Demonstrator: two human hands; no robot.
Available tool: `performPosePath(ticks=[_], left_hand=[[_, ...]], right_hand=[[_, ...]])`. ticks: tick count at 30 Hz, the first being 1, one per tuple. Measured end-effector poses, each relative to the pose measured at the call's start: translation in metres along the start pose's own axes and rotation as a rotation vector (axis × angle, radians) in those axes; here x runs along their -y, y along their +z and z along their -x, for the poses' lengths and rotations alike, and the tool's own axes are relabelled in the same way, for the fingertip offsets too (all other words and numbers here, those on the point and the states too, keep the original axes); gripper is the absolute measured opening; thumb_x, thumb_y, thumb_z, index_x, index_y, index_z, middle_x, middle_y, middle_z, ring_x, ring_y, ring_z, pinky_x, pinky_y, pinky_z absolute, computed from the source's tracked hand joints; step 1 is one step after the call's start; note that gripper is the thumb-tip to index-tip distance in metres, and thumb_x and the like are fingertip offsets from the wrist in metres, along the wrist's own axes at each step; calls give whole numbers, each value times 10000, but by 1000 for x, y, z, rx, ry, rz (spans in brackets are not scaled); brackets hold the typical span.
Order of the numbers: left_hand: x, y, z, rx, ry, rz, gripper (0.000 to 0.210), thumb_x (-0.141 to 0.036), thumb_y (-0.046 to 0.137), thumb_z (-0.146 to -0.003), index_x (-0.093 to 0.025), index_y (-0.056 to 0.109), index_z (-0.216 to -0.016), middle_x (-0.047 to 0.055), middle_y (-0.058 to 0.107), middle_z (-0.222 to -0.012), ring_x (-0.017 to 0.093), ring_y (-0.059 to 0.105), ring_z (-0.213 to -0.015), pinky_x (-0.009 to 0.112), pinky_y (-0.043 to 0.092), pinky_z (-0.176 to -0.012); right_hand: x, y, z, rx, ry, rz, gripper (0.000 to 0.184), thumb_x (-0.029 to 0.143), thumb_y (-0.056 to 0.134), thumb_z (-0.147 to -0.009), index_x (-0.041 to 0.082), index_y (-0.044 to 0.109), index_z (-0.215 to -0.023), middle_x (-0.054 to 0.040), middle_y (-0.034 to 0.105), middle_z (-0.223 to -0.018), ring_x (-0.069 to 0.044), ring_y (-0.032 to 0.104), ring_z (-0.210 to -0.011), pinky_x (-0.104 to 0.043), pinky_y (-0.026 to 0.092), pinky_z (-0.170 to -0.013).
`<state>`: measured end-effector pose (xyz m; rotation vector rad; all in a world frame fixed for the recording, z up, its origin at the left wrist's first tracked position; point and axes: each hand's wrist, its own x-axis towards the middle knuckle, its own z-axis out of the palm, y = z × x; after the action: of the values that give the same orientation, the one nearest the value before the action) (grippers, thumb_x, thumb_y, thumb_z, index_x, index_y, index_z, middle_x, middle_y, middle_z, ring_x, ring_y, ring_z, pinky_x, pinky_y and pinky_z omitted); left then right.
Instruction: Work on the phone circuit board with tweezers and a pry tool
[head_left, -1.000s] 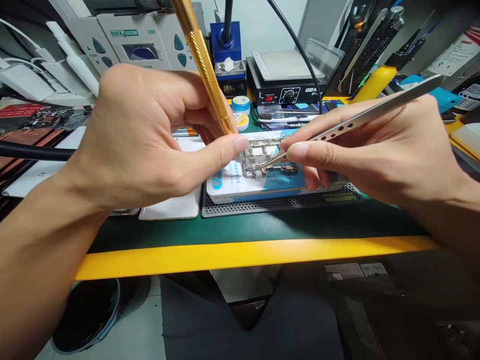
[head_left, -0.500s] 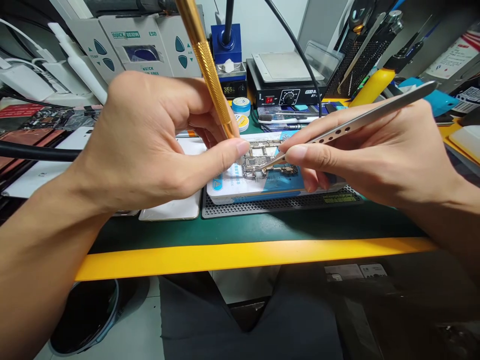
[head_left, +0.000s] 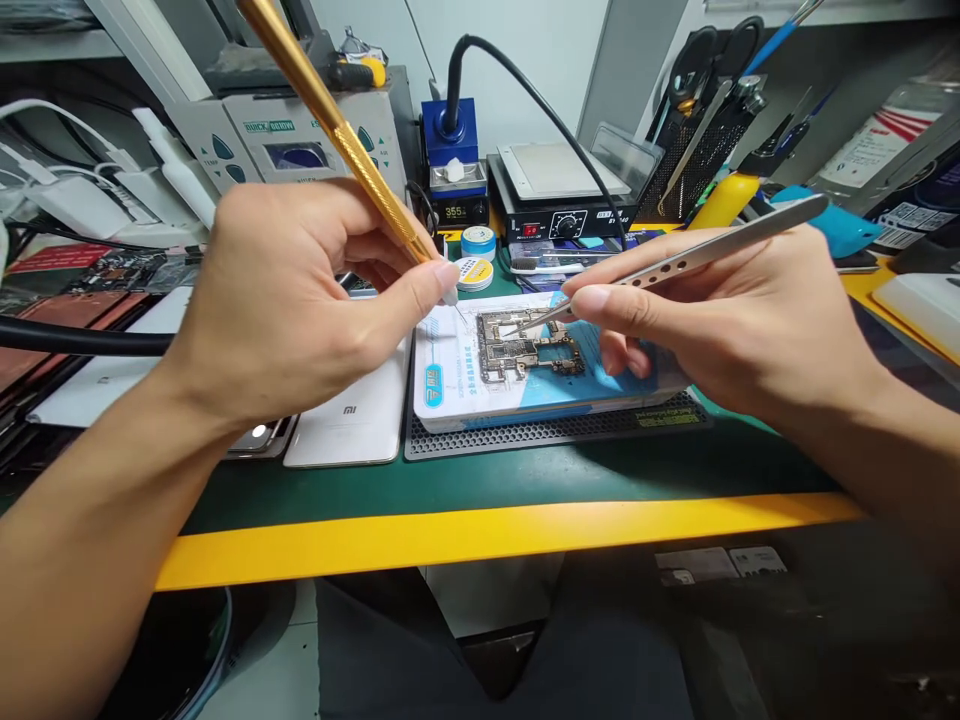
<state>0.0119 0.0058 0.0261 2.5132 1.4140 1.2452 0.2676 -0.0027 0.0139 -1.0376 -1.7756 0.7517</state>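
Logic board between gold pen tool and tweezers

With my left hand [head_left: 300,300] I am pinching a gold knurled pen tool [head_left: 341,135] between thumb and fingers; the grip is closing firmly around the lower shaft, and the handle is leaning up and to the left. Its fine needle tip is hanging near the upper left corner of the logic board [head_left: 517,350]; I am unable to tell whether it is touching anything.

With my right hand [head_left: 720,300] I am holding steel tweezers [head_left: 705,250], thumb and forefinger pressing on the arms below a row of holes. The points are sitting close together over the upper part of the board; contact is not showing clearly.

The board is lying flat on a white-and-blue case [head_left: 450,350], which is resting on a grey perforated mat [head_left: 510,438] on the green bench surface [head_left: 487,490]. A white Mi phone [head_left: 349,430] is lying just left of the case.

Behind, two small round tins [head_left: 474,273] are standing one beyond the other, near a soldering station [head_left: 454,212] that is displaying 355. Right of that station, a black heating plate unit [head_left: 562,222] is showing a red-lit switch or readout; I am not resolving which.
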Motion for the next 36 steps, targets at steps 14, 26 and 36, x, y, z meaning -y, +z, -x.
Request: performPosePath(ticks=[14, 26, 36], left_hand=[[12, 12, 3, 98, -148, 86, 266, -437, 689, -899, -209, 785, -996, 4, 814, -986, 198, 763, -883, 275, 632, -744], [12, 15, 2, 140, -172, 119, 269, -434, 679, -899, -202, 783, -986, 32, 817, -1054, 214, 771, -988, 261, 613, -735], [12, 14, 4, 142, -168, 120, 246, -427, 671, -910, -221, 784, -982, 9, 817, -1045, 209, 767, -994, 268, 592, -755]], right_hand=[[-12, -5, -17, 17, 109, -115, 150, 307, 860, -849, 192, 846, -945, -8, 665, -565, -144, 571, -471, -292, 420, -415], [-22, -8, -46, 157, 204, -151, 260, 346, 896, -793, 160, 843, -966, -24, 674, -572, -147, 592, -519, -252, 421, -419], [-23, -2, -52, 203, 225, -155, 283, 353, 918, -768, 132, 848, -931, -8, 693, -535, -87, 522, -424, -213, 374, -374]])
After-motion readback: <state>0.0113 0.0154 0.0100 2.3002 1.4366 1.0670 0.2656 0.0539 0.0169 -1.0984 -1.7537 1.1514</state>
